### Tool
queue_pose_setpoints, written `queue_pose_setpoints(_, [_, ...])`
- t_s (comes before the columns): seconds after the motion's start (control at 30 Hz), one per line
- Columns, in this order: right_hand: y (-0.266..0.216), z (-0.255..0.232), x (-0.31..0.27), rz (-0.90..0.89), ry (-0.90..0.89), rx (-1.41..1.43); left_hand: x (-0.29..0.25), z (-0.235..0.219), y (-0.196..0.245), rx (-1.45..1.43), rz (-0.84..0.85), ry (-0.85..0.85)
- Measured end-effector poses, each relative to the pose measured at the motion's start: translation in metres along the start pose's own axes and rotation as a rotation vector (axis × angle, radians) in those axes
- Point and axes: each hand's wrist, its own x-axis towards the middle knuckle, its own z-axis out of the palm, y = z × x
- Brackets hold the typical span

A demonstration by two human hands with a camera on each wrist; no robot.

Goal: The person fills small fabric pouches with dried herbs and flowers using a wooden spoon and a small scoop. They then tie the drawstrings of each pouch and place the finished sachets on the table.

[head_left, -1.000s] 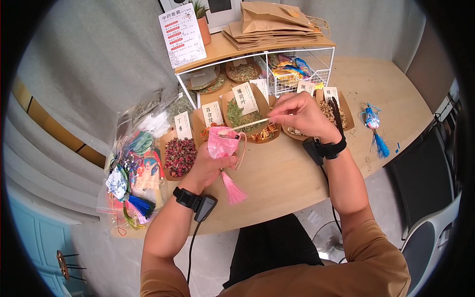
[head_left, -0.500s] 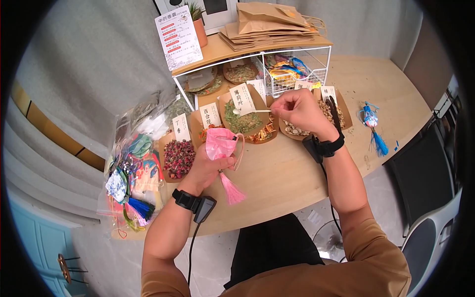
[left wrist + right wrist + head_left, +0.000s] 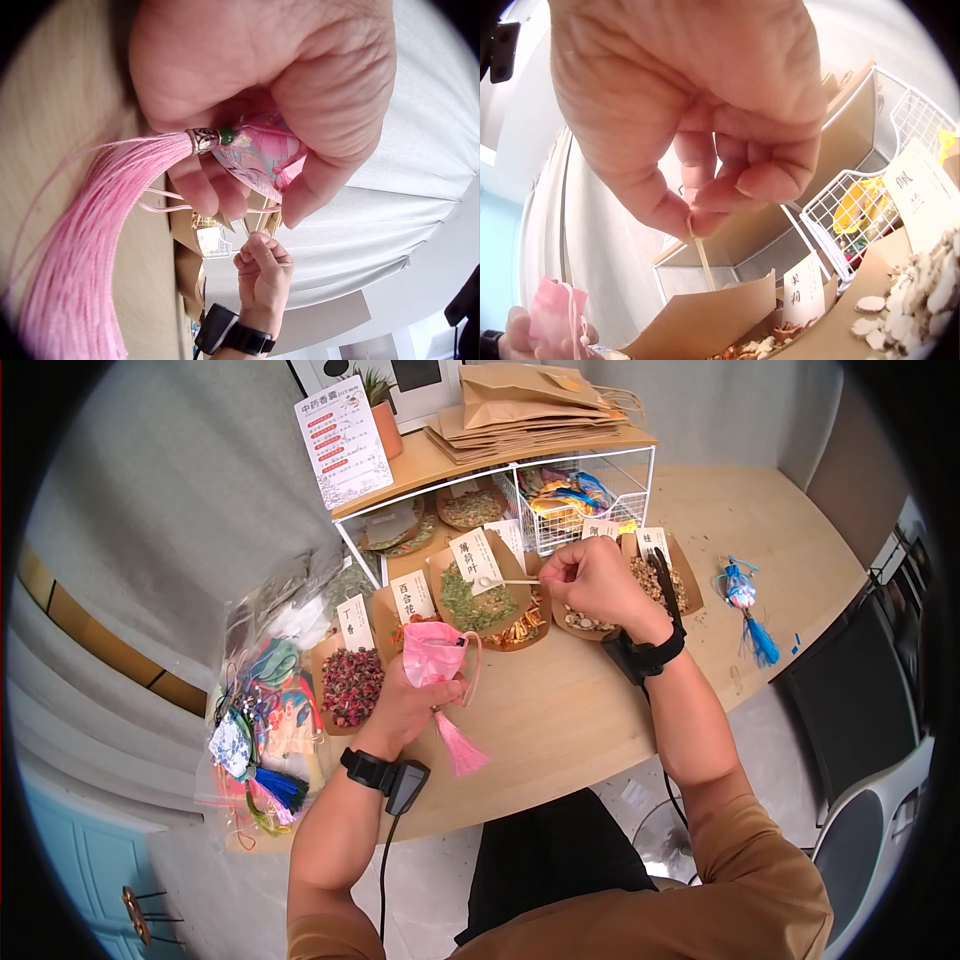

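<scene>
The left hand has its grip around a pink pouch, above the tabletop. The right hand pinches a small spoon, whose bowl is near the green leaves.

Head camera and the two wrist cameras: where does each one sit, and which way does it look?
Head: on the person's head, facing forward and down at the pale wooden table; left hand, right hand, arms, brown sleeves and black trousers show.
Left wrist: on that wrist, looking past the left hand at the pink floral cloth pouch; both hands show.
Right wrist: on that wrist, looking past the right hand and its thin pale spoon towards brown card trays; both hands show.
Shared: both wrist views show the pouch.
</scene>
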Motion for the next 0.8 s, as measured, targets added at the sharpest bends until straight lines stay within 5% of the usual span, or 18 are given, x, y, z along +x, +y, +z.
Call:
queue_pose_setpoints(0.5, [0.000, -0.004, -0.001, 0.118, -0.256, 0.019, 0.001, -0.002, -0.001, 0.008, -0.012, -0.001])
queue_pose_setpoints(0.8, [0.008, 0.008, 0.003, 0.257, -0.221, 0.294, 0.000, 0.000, 0.000, -0.001, -0.014, 0.001])
